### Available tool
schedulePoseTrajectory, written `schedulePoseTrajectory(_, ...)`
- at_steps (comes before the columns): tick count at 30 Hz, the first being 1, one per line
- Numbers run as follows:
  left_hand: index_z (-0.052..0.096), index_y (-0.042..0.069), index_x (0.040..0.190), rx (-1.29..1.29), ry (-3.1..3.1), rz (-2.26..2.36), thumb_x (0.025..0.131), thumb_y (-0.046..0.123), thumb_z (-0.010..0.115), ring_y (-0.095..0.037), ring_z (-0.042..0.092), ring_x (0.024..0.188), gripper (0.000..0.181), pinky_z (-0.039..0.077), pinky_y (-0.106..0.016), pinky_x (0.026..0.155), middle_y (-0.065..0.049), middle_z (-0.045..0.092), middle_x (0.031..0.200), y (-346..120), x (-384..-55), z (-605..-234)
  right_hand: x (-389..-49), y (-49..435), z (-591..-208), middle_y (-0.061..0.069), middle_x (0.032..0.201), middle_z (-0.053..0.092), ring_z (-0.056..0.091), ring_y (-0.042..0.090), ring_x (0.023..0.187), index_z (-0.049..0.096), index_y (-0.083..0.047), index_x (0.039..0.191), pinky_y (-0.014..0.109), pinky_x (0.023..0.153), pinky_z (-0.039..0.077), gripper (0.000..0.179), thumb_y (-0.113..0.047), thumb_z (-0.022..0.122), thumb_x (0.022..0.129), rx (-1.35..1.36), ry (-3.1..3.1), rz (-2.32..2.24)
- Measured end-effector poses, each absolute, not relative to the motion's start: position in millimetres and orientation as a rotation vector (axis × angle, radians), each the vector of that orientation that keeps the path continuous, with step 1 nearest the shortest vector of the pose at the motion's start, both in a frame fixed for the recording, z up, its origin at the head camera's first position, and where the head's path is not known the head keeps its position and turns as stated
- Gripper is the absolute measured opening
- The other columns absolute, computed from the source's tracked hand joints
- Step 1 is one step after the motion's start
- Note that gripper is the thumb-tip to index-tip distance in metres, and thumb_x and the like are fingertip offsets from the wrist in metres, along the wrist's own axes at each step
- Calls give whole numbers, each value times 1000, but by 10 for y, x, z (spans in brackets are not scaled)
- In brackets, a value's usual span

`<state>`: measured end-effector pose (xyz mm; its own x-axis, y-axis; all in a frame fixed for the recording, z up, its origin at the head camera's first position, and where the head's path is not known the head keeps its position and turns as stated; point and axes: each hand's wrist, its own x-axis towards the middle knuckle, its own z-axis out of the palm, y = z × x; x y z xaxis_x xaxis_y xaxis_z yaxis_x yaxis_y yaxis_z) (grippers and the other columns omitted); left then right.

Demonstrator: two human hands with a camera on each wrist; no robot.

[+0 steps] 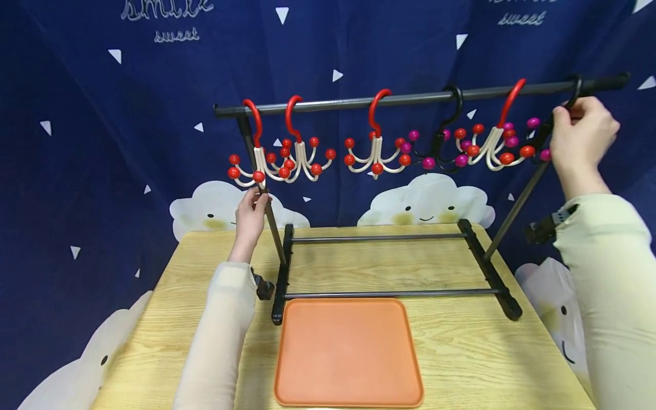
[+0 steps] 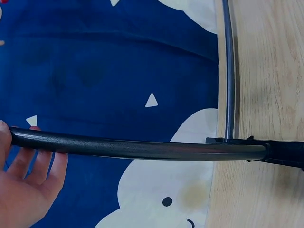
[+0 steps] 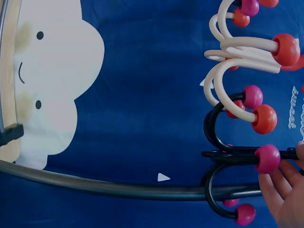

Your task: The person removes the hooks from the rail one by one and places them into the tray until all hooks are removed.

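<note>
On the pale wood-grain surface (image 1: pixel 461 353) stands a black tubular metal rack (image 1: pixel 389 294), where, at the right end of its rail (image 1: pixel 417 98), the right hand (image 1: pixel 584 131) pinches a black, magenta-balled hanger (image 3: pixel 230 159), presumably light, stiff and slippery, best held below its hook (image 1: pixel 578 88), while the left hand (image 1: pixel 251 213) curls round the left post (image 2: pixel 142 148).

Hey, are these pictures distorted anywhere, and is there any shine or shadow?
Left wrist: the left upright looks bowed, probably lens distortion; right wrist: the right upright curves too; head: both look nearly straight, the top rail has faint sheen, and soft shadow lies on the table.
</note>
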<state>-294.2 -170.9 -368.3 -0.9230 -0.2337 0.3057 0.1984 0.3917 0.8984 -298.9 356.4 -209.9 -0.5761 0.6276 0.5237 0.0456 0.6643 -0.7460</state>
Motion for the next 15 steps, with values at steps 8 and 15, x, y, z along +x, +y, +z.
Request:
schedulePoseTrajectory(8,57,11,111,24,-2272,-1549,94,24,49,-26,59,91,23,39,-29,74,-11,64,101,-1705,-2955,-3679,-2964,3467,-2016,-31,83,56,31,-19,67,63,-39,93,22,91,31,12,-34,54,87,-453,-2041,847)
schedulePoseTrajectory(15,56,9,113,29,-2274,-1565,94,25,49,-27,60,93,26,42,-32,78,-12,63,103,-1707,-2953,-3683,-2915,3426,-1982,-33,77,45,27,-22,72,66,-16,109,25,95,29,32,-36,53,88,-408,-2037,736)
